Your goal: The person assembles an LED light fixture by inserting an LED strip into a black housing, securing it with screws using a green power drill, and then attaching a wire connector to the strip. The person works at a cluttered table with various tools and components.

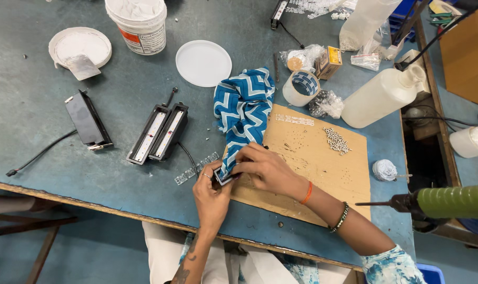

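My left hand grips a small dark rectangular part at the near edge of a brown board. My right hand presses the lower end of a blue and white zigzag cloth onto that part, fingers curled around cloth and part together. The cloth trails away across the table towards the far side. Most of the small part is hidden under the cloth and fingers.
Two black oblong housings and a third with cables lie left. A white bucket, lids, a tape roll, a white bottle, a pile of small screws and a green drill surround the board.
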